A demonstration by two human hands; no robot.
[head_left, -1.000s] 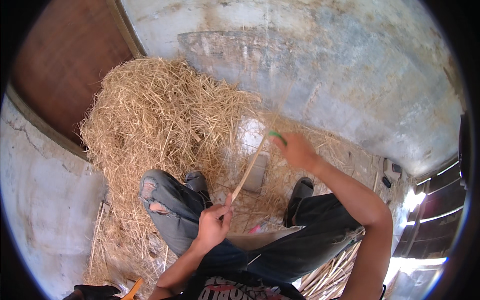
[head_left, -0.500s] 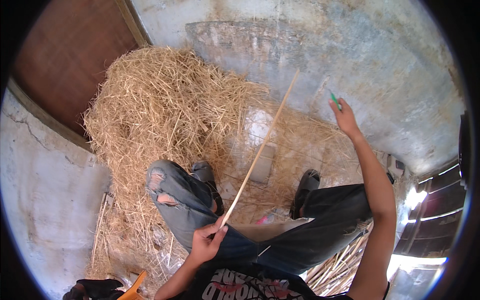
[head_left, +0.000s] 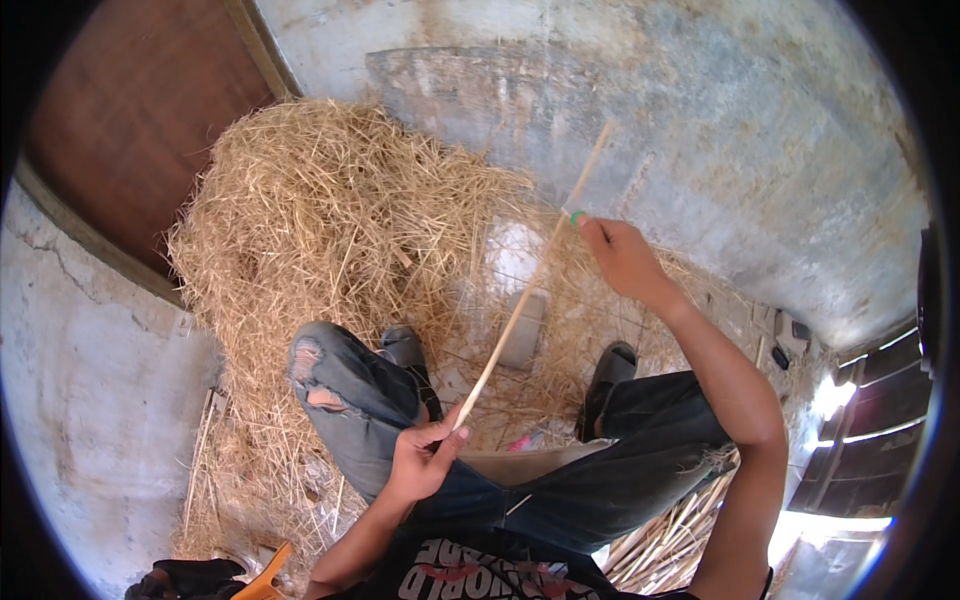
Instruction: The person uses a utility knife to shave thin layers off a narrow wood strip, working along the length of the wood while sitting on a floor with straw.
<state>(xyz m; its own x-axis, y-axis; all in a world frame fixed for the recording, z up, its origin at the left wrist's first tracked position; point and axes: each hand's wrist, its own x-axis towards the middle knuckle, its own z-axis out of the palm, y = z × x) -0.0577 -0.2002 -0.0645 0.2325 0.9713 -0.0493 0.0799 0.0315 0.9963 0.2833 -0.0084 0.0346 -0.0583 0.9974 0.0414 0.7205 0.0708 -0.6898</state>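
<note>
Holds a long, slender stick (head_left: 500,345) of pale wood or bamboo, straight and smooth-looking, slanting from between the knees up and to the right across the middle of the view. Creamy near the lower end, warmer tan farther up, slightly blurred toward the tip in front of the wall (head_left: 720,130). Pinches that lower end with the left hand (head_left: 425,465), thumb and fingers (head_left: 435,432) pressed together on it. Grips a small green tool (head_left: 577,217) in the right hand (head_left: 630,262), fingers curled closely about it, at the upper part of the stick; too small and blurred to tell whether touching. Wears faded dark jeans (head_left: 360,430), torn and frayed at the left knee, and dark, rounded shoes (head_left: 611,375) planted well apart on a floor (head_left: 615,315) strewn with loose straw. On the left, a big shaggy heap of dry golden straw (head_left: 330,220), tangled and mounded beside a flat, reddish-brown door (head_left: 140,130). Between the feet and the wall, a greyish rectangular block (head_left: 522,335) and a chalky white patch (head_left: 515,250). Below the right leg, a bundle of thin, straight sticks (head_left: 675,540). At lower left, a smooth orange thing (head_left: 267,575). Behind everything, rough, mottled grey-blue plaster, stained and scuffed.
</note>
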